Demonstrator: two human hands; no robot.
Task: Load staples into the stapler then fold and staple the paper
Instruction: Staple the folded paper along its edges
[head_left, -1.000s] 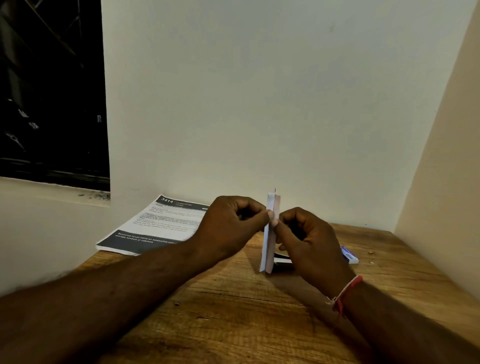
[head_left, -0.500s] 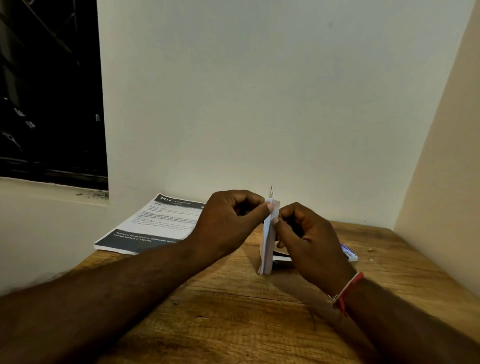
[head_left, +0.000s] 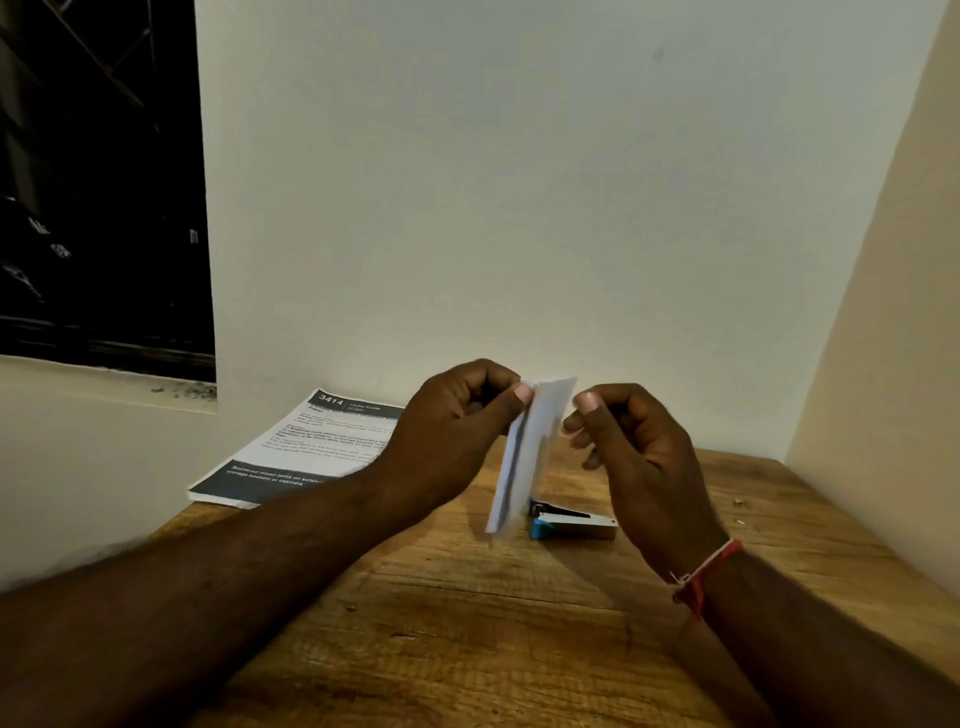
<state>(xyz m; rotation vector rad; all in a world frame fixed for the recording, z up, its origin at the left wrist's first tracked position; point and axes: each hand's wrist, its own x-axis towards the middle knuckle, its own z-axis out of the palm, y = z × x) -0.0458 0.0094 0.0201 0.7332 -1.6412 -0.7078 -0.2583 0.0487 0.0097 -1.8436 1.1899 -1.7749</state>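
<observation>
A folded white paper (head_left: 530, 452) hangs almost upright above the wooden table (head_left: 467, 623). My left hand (head_left: 457, 421) pinches its top edge between thumb and fingers. My right hand (head_left: 634, 447) hovers just right of the paper, fingers curled and slightly apart, its thumb tip near the paper's upper corner but apart from it. A small blue and silver stapler (head_left: 571, 522) lies flat on the table behind the paper, below my right hand.
A printed sheet (head_left: 311, 447) with dark header and footer bands lies at the table's back left, against the wall. Walls close in behind and on the right. A dark window (head_left: 98, 182) sits at upper left. Small specks lie near the right wall.
My right hand has let go of the paper and drawn back to the right, which uncovers the stapler. The paper now tilts in my left hand alone.
</observation>
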